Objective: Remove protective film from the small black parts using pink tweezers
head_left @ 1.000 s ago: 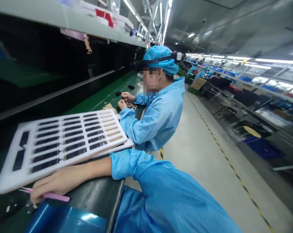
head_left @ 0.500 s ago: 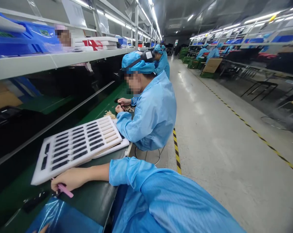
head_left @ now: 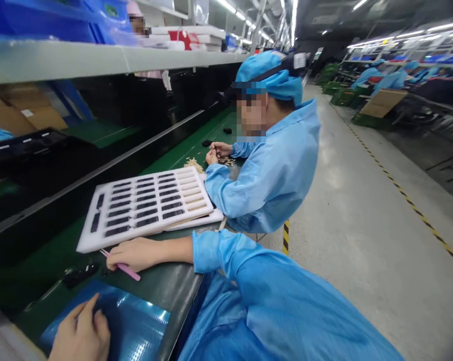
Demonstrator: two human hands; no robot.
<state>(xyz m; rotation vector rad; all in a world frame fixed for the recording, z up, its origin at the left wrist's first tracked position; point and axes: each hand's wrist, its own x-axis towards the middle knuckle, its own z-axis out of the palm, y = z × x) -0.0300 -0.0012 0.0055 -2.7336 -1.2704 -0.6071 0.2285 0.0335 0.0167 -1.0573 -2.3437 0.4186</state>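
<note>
The person's right hand [head_left: 134,253] is closed around a pair of pink tweezers [head_left: 126,271], whose tip reaches the near long edge of a white foam tray [head_left: 84,241]; whether it touches that edge cannot be told. The forearm lies along the rim of the green worktop [head_left: 38,273], and the rim drops away just past the blue sleeve [head_left: 211,253].

The left hand [head_left: 79,337] is open, its fingers spread on a sheet of blue film [head_left: 136,321], with the frame's bottom edge cutting it off.

Between the tray and the film runs a narrow strip of bare worktop, holding a few small black pieces [head_left: 79,276] just beside the right hand. The tray carries rows of dark rectangular parts [head_left: 144,210] in its slots and fills most of the width of the worktop.

Farther along, a co-worker's hands [head_left: 215,153] are at a scattering of small tan pieces [head_left: 194,164]. A white shelf [head_left: 61,57] runs above the worktop. On the other side, a wide grey aisle [head_left: 354,250] opens beyond a strip of yellow-and-black floor tape [head_left: 285,238].
</note>
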